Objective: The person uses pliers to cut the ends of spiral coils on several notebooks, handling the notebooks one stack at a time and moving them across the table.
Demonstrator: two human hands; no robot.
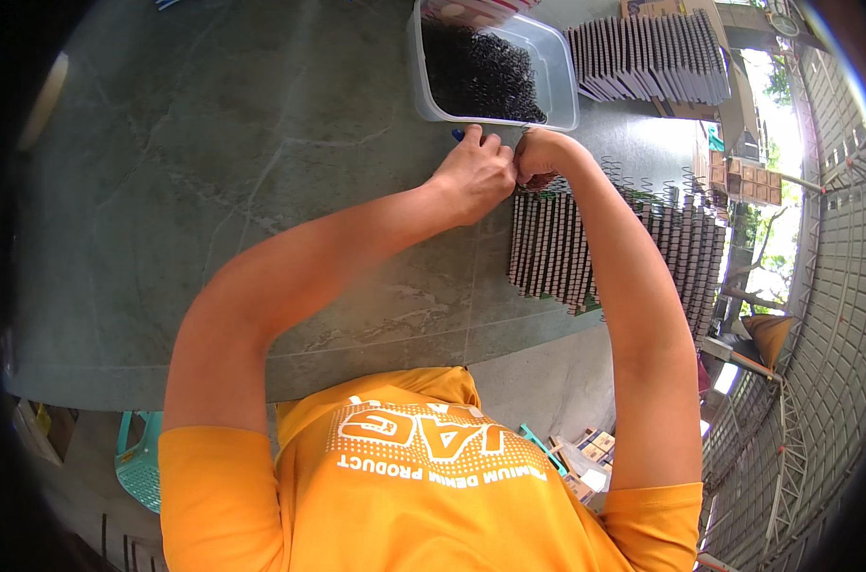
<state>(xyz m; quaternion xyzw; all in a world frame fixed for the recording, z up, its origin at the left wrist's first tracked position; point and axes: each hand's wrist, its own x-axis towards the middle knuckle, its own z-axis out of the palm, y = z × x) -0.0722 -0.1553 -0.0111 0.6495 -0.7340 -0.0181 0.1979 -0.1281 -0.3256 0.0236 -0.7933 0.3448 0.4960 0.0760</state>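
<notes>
My left hand (476, 176) is closed in a fist around a small dark blue stick-like thing (459, 135); only its end shows, so its kind is unclear. Right beside it, my right hand (547, 154) has its fingers curled in, close to a thin dark wire. What it pinches is hidden. Both hands meet at the far left corner of a stack of spiral-bound books (552, 248), whose black coils stick out past the far edge. Just beyond the hands stands a clear plastic tub (565, 81) holding a heap of loose black spiral coils (481, 74).
Another stack of spiral-bound books (648, 62) stands at the far right, by a cardboard box (733, 86). The grey-green table (214, 162) spreads to the left. A green plastic stool (139, 467) is below its near edge. A metal lattice wall (834, 286) lies on the right.
</notes>
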